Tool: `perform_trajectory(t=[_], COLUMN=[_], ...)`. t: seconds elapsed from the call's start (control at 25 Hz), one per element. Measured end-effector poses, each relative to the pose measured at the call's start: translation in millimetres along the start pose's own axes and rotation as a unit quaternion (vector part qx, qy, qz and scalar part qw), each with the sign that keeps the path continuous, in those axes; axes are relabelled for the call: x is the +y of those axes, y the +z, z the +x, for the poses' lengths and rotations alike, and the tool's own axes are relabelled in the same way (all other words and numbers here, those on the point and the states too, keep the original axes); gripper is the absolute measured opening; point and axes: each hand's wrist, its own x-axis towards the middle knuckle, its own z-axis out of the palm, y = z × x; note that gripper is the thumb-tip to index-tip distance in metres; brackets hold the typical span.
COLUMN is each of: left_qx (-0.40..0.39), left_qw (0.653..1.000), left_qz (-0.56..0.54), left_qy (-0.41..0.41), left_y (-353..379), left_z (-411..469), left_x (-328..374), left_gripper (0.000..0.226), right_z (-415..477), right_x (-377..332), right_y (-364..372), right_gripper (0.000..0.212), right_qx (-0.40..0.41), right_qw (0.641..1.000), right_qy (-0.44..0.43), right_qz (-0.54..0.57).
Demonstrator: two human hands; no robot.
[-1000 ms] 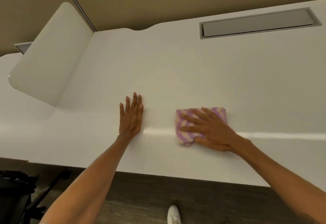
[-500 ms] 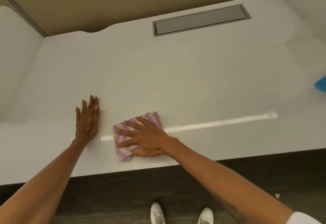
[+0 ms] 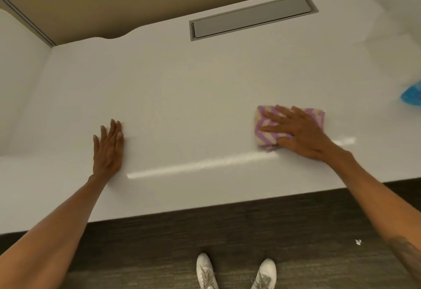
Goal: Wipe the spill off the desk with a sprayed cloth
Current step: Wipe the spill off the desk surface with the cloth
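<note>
- The cloth (image 3: pixel 271 132) has swept rightward, away from the braced left hand (image 3: pixel 109 149).
- Right hand (image 3: pixel 300 133) presses it flat, fingers spread, not clenched.
- No spill visible; the glossy streak (image 3: pixel 200 165) runs left of the cloth.

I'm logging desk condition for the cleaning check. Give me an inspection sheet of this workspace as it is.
Surface: white desk, glossy streak near front edge; no spill clearly visible.
Job's things: striped cloth flat on desk.
Clutter: blue object at right edge, cut off.
Grippers: right hand pressing on cloth, fingers spread; left hand flat on bare desk.
Cables: nothing seen; closed grey hatch at back.
Surroundings: tan partition, dark floor, white shoes.
</note>
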Motion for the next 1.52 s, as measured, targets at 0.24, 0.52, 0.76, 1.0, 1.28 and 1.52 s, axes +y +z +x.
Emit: perform_trajectory(t=[0.24, 0.52, 0.76, 1.0, 1.28, 1.52], left_qx=[0.006, -0.013, -0.052, -0.059, -0.019, -0.037], left_qw=[1.000, 0.999, 0.998, 0.996, 0.999, 0.998], left_qz=[-0.007, -0.028, -0.020, 0.001, 0.031, 0.013], left_qy=[0.003, 0.011, 0.040, 0.060, 0.038, 0.054], left_y=[2.8, -3.5, -9.2, -3.1, 13.5, 26.1], left_z=[2.0, 4.7, 4.9, -30.8, -84.0, -92.8], left_x=[4.6, -3.2, -13.0, -18.5, 24.7, 76.1], left_gripper=[0.054, 0.053, 0.053, 0.054, 0.064, 0.066], right_z=[91.4, 153.5, 142.0, 113.1, 56.2, 0.9], right_x=[-26.0, -191.7, -308.8, -323.4, -280.4, -192.4], right_y=[13.5, 71.9, 108.5, 113.3, 96.7, 59.8], right_gripper=[0.056, 0.046, 0.047, 0.047, 0.045, 0.045], right_qx=[0.019, -0.063, -0.112, -0.102, -0.081, -0.056], right_qw=[0.995, 0.989, 0.964, 0.948, 0.949, 0.968], right_qy=[0.101, -0.131, -0.242, -0.302, -0.304, -0.243], right_qz=[-0.006, -0.007, 0.005, -0.014, -0.005, 0.006])
